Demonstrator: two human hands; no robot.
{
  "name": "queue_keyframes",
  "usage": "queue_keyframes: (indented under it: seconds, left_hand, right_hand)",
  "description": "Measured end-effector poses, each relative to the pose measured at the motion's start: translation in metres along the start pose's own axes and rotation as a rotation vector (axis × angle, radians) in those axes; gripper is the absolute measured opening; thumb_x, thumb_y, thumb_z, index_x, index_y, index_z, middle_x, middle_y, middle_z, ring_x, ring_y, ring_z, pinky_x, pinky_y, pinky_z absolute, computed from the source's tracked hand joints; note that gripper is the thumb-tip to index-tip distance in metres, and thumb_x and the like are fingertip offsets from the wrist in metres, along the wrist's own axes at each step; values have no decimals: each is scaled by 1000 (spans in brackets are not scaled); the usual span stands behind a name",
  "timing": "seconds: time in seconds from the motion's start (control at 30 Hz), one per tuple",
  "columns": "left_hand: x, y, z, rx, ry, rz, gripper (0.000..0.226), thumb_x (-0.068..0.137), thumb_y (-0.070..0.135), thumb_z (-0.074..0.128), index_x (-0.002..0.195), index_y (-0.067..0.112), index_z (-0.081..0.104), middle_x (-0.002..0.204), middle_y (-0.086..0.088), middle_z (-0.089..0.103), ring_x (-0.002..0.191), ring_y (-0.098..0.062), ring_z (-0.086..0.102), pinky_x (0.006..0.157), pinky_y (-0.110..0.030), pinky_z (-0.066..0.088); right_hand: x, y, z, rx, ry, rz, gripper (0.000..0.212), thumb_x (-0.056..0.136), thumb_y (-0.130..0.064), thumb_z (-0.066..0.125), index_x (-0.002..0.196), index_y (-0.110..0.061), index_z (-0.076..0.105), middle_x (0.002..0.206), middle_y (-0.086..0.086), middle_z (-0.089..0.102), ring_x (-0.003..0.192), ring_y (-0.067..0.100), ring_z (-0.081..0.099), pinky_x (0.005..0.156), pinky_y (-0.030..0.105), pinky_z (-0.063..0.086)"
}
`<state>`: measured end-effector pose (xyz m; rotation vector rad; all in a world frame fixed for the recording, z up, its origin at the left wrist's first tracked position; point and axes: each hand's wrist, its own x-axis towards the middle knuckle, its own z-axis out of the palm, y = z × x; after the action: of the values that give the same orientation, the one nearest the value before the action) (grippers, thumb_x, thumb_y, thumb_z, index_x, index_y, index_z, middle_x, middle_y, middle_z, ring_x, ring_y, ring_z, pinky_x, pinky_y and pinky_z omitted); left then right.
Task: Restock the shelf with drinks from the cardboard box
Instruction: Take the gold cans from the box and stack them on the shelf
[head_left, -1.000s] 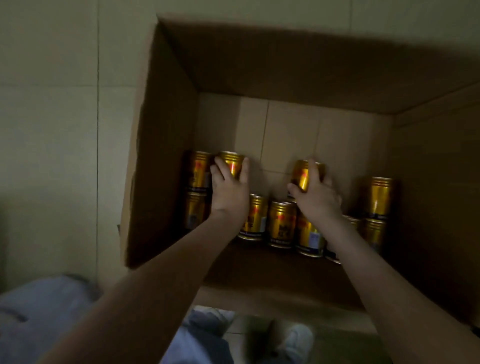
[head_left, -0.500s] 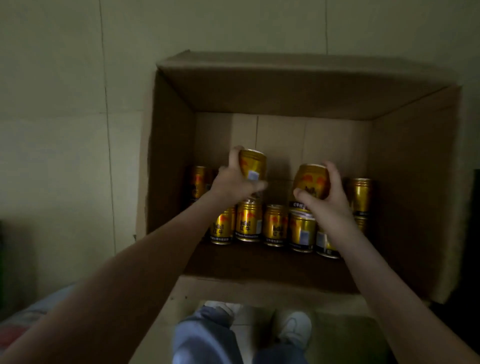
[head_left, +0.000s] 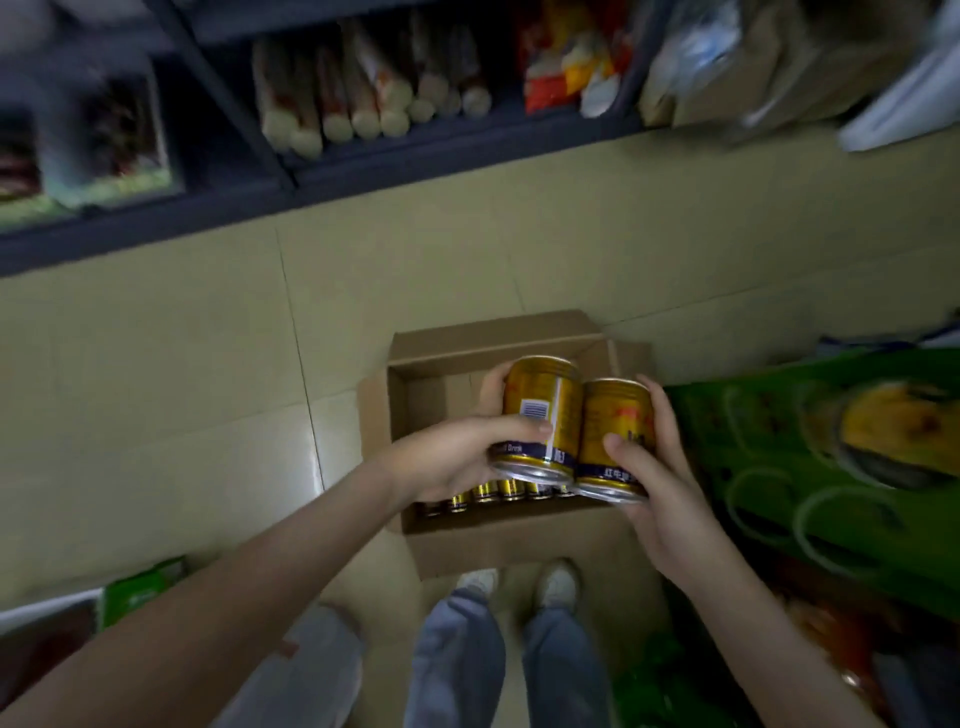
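The person stands over the cardboard box (head_left: 519, 545) on the tiled floor (head_left: 208, 389), each bare hand holding one gold can above it. The left grip (head_left: 452, 457) wraps the left can (head_left: 545, 410), thumb across its near face and fingers curled round the far side. The right grip (head_left: 660, 467) cups the right can (head_left: 618, 431) the same way from the right. The two cans touch side by side, long axes tilted, tops pointing far and bases toward the person. More cans (head_left: 498, 491) stand in a row along the box's near wall. The shelf (head_left: 389, 166) lies on the far side, well apart from both grips, with a strip of bare floor between. Its edge runs left to right, so neither hand looks clearly nearer. Both forearms reach forward, wrists roughly level. The coming move is probably a carry straight out to the far side. The blurred shelf goods (head_left: 363, 98) show no evident slot for drinks.
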<state>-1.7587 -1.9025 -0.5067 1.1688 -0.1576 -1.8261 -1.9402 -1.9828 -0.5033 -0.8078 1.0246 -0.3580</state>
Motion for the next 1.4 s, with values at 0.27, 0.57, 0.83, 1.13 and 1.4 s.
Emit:
queue_keyframes:
  seconds: [0.27, 0.57, 0.83, 1.13, 1.4]
  left_hand:
    - [-106, 34, 147, 290, -271, 85, 86, 75, 7, 64, 137, 43, 17, 137, -7, 40, 120, -28, 54, 91, -44, 53]
    - [-200, -76, 328, 646, -709, 85, 76, 82, 17, 73, 128, 52, 23, 125, 7, 51, 106, -20, 62, 90, -49, 50]
    - [-309, -282, 557, 942, -1029, 390, 78, 80, 8, 74, 135, 29, 23, 122, -5, 47, 97, -9, 58, 79, -22, 50]
    - [-419, -404, 686, 1078, -1355, 412, 78, 84, 8, 70, 135, 39, 19, 127, 2, 40, 104, -14, 58, 85, -33, 55]
    - [-455, -427, 787, 1105, -1458, 774, 80, 80, 15, 76, 135, 44, 25, 124, 14, 40, 99, -6, 62, 82, -28, 56]
  right_hand:
    - [-181, -82, -11, -18, 145, -260, 78, 73, -20, 79, 132, -52, 39, 128, 1, 58, 111, 26, 63, 89, 44, 53]
    - [-442, -36, -84, 59, 567, -467, 72, 64, -38, 74, 115, -72, 36, 132, -6, 51, 114, 22, 61, 94, 47, 51]
    - [-719, 57, -183, 93, 1010, -736, 75, 78, -27, 66, 134, -56, 25, 127, -5, 51, 105, 17, 62, 83, 33, 51]
    - [-908, 121, -228, 89, 1170, -909, 69, 83, -25, 62, 131, -61, 29, 126, 3, 51, 102, 25, 66, 85, 45, 54]
    - [-983, 103, -282, -84, 1285, -1060, 66, 82, -28, 67, 126, -63, 31, 129, -7, 46, 102, 11, 64, 81, 33, 56]
